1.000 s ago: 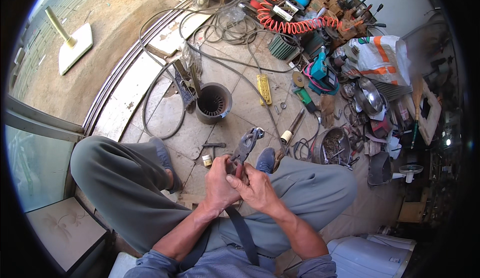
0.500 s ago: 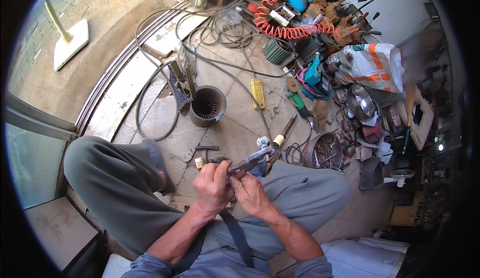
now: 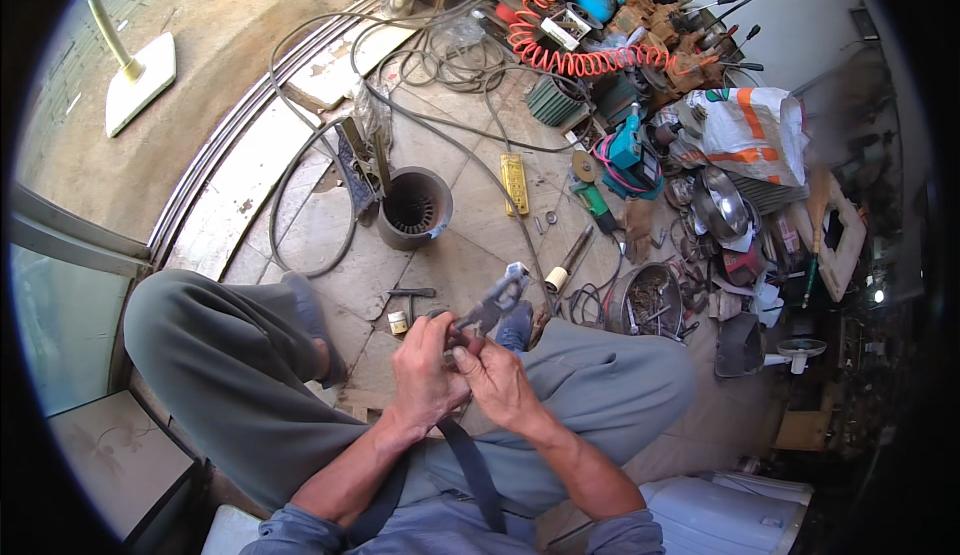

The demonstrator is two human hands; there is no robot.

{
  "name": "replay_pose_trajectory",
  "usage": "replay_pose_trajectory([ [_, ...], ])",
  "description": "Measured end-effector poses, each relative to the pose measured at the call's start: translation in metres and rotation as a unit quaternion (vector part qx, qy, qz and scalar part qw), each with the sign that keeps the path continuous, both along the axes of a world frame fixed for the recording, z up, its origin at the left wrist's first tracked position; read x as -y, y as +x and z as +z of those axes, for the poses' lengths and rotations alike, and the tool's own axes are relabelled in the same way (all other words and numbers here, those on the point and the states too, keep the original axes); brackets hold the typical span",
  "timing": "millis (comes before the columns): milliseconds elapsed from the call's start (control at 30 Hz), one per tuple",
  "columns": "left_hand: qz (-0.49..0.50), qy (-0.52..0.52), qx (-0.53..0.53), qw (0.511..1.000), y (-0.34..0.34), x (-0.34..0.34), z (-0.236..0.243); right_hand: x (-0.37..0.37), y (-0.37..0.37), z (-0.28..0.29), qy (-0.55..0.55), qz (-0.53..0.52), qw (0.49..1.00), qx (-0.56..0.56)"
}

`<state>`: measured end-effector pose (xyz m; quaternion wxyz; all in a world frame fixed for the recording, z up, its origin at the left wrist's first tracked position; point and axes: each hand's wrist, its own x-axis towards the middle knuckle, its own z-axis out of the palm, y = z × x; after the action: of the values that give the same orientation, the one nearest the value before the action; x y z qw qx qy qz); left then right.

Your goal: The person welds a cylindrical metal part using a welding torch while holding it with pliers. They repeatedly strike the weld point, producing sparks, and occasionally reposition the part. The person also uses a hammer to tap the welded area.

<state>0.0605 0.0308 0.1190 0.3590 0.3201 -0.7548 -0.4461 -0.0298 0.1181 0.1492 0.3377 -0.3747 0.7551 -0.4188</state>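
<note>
Both hands meet over my lap, gripping a metal pliers-like tool (image 3: 490, 307) that angles up and right, with a small pale metal piece at its head. My left hand (image 3: 427, 370) is closed round the tool's handles. My right hand (image 3: 495, 385) is closed against it from the right, thumb across the handle. Beyond the tool on the tiles are a T-shaped tool (image 3: 408, 295), a small yellowish jar (image 3: 398, 323) and a dark metal cylinder (image 3: 408, 220) with a slotted inside.
Cables loop across the tiled floor (image 3: 350, 295) around a yellow box (image 3: 514, 180). On the right lie a green grinder (image 3: 590, 200), a steel bowl of parts (image 3: 645, 305), a coiled red hose (image 3: 590, 60), a white sack (image 3: 740, 135) and piled hardware. A door track (image 3: 215, 190) runs at the left.
The tool head tipped down to the right, then swung back up as its angle steepened. Both hands shifted slightly left from a second ago and still hold it.
</note>
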Motion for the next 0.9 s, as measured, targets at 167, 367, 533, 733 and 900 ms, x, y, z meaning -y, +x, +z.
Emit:
replay_pose_trajectory([
  [167,-0.086,0.372,-0.083,0.920,0.002,0.002,-0.023,0.006,-0.003,0.005,0.002,0.013,0.999,0.032],
  [367,-0.109,0.507,-0.127,0.846,0.005,0.011,-0.032,0.004,-0.003,0.006,0.012,-0.006,0.999,0.052],
  [533,-0.099,0.559,-0.146,0.811,0.005,0.013,-0.029,0.007,-0.003,0.009,0.036,-0.008,0.998,0.055],
  [733,-0.103,0.538,-0.037,0.836,0.006,0.021,-0.010,0.003,-0.003,0.001,0.071,0.022,0.997,0.028],
  [900,-0.097,0.571,-0.141,0.803,0.002,0.012,-0.014,0.006,-0.004,0.006,0.073,0.038,0.994,0.068],
])
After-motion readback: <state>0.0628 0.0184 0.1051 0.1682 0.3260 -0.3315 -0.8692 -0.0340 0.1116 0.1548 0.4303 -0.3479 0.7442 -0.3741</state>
